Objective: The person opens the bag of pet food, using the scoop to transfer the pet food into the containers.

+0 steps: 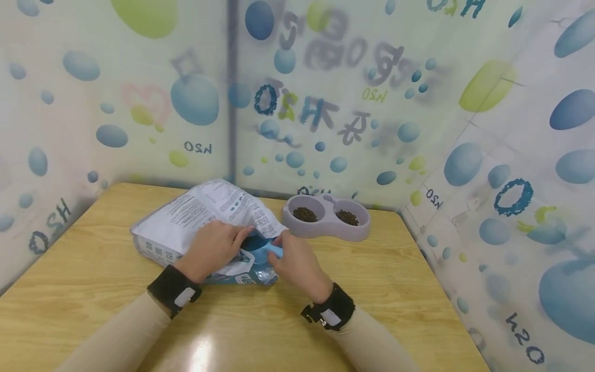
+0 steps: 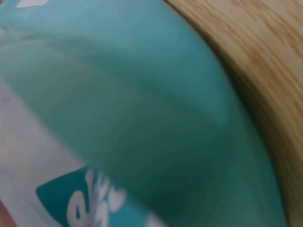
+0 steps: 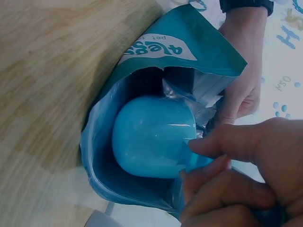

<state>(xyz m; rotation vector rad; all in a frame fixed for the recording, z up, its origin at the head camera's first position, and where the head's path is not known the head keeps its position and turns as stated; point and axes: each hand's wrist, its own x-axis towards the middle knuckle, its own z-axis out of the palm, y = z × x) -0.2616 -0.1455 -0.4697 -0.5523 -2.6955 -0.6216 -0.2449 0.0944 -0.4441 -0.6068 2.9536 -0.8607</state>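
Observation:
A white and teal pet food bag lies on its side on the table, its mouth toward the right. My left hand grips the bag at the edge of its mouth, thumb along the opening. With my right hand I pinch the handle of a light blue scoop. In the right wrist view the rounded scoop bowl sits inside the open mouth, underside toward the camera, and the bag's inside behind it is mostly hidden. The left wrist view shows the bag's teal side up close.
A grey double pet bowl stands right behind the bag, near the back edge, with brown kibble in both hollows. The wooden table meets patterned walls at the back and right.

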